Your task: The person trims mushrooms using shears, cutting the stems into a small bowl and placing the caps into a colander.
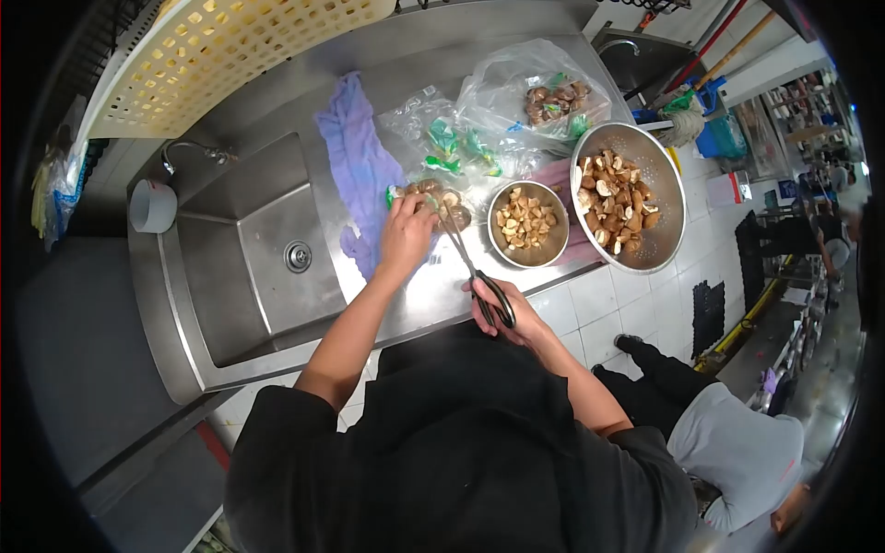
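My left hand (pixel 407 235) has its fingers closed on a clear plastic pack of brown mushrooms (pixel 454 205) lying on the steel counter. In my right hand (pixel 518 315) is a pair of scissors (pixel 495 297) with dark handles, its blades pointing at the pack and touching or close to it. To the right, a steel bowl (pixel 496 247) contains cut mushroom pieces (pixel 527 221). Beside that stands a perforated steel colander (pixel 666 198) of larger brown mushroom pieces (pixel 616 203). Torn clear wrappers with green print (pixel 444 138) lie behind the pack.
A plastic bag (pixel 489 88) of more mushroom packs sits at the back. Left are a purple cloth (pixel 355 138), a steel sink (pixel 249 295), a faucet (pixel 189 152) and a white container (pixel 153 206). A yellow perforated basket (pixel 221 51) hangs above. A person in grey (pixel 737 442) is at right.
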Demonstrator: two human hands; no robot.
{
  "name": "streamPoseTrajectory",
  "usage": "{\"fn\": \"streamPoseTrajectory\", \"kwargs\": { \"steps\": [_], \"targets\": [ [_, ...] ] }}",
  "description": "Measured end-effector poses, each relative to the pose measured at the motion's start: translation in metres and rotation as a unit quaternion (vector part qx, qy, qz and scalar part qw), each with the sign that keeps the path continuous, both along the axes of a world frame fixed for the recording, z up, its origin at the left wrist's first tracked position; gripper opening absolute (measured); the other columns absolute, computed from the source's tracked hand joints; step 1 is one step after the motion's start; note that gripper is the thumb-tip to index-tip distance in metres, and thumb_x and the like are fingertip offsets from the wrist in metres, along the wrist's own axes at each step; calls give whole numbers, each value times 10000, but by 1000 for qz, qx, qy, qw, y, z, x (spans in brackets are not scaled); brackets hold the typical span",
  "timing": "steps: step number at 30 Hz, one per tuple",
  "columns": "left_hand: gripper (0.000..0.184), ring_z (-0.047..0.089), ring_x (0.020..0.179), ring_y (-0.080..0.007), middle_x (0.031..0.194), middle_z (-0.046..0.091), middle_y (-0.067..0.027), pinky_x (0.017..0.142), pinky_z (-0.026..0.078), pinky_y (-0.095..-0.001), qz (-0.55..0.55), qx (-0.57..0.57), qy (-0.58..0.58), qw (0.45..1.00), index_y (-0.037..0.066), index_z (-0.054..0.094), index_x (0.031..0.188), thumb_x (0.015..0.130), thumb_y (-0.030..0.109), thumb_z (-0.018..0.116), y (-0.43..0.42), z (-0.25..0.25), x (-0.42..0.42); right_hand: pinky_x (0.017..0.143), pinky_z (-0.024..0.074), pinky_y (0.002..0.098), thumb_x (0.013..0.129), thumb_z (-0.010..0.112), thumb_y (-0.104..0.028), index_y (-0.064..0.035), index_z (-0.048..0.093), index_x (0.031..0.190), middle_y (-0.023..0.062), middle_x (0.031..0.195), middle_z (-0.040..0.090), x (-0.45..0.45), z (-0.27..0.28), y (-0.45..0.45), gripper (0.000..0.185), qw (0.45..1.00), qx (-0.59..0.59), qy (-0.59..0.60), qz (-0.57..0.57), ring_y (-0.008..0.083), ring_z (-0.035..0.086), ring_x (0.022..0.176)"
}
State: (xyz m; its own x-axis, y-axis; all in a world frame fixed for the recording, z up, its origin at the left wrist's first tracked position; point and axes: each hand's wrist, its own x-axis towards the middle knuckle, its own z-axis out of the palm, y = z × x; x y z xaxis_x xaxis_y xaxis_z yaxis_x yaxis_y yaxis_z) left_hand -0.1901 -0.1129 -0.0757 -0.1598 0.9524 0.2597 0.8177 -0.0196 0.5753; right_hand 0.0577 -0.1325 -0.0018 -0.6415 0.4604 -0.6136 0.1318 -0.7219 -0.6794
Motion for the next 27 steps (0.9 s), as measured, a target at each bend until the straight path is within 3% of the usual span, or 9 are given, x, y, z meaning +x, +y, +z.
{"fn": "streamPoseTrajectory", "kwargs": {
  "steps": [2,5,11,14,16,20,22,25,27],
  "targets": [
    [177,576,1102,-361,1164,644,-138,947,491,-439,-24,-4,7,1000,-1,710,1060,917,94,665,2,-11,-2,398,335,255,966,645,-594,68,569,1191,50,628,558,-10,-8,2,703,999,-28,3,-33,129,475,429],
    [230,578,1058,-372,1109,625,-153,934,484,-458,-23,-10,9,1000,-23,679,1119,899,42,686,8,-21,-6,384,320,262,964,647,-597,65,574,1186,44,617,555,-14,-11,7,702,997,-54,14,-58,124,476,426],
    [153,561,1022,-409,1029,572,-188,926,477,-481,62,34,-66,995,-4,622,1080,930,23,612,14,-19,-1,352,281,254,939,672,-617,46,591,1134,36,599,538,-10,-9,7,696,997,-56,-25,-53,111,428,373],
    [79,572,993,-402,977,566,-180,895,487,-487,38,52,-6,998,5,617,1005,938,47,611,18,-22,-6,352,278,246,943,665,-621,48,588,1123,35,592,532,-12,-7,4,697,995,-60,-35,-69,105,415,365],
    [82,597,1007,-386,999,597,-169,879,514,-477,-3,-23,77,997,-4,626,998,930,18,584,19,-25,-13,354,280,246,944,659,-627,42,583,1112,33,580,526,-14,-5,4,695,992,-90,14,-88,103,417,370],
    [93,612,976,-397,967,609,-177,846,511,-492,-26,35,86,995,3,626,990,930,2,555,20,-21,-16,360,275,251,946,648,-638,19,579,1107,38,578,527,-19,-3,1,679,993,-85,29,-72,110,429,386],
    [69,623,942,-415,969,623,-198,810,502,-511,-6,-10,-30,999,-3,616,962,947,23,555,19,-8,-13,362,275,254,949,648,-632,13,580,1109,38,587,531,-22,-8,-1,668,992,-95,34,-81,114,430,388],
    [77,631,916,-435,949,637,-220,797,500,-509,31,-66,-114,991,-11,617,955,956,49,569,14,0,-9,375,281,261,950,650,-628,-5,583,1130,35,603,536,-26,-9,-7,652,987,-114,58,-101,122,432,393],
    [94,634,877,-418,916,642,-214,792,500,-485,-10,-96,-180,979,-12,622,958,955,76,590,6,-12,-6,389,288,253,953,649,-624,-13,585,1152,27,615,536,-32,-15,-10,646,987,-64,65,-135,109,437,413]
  ]
}}
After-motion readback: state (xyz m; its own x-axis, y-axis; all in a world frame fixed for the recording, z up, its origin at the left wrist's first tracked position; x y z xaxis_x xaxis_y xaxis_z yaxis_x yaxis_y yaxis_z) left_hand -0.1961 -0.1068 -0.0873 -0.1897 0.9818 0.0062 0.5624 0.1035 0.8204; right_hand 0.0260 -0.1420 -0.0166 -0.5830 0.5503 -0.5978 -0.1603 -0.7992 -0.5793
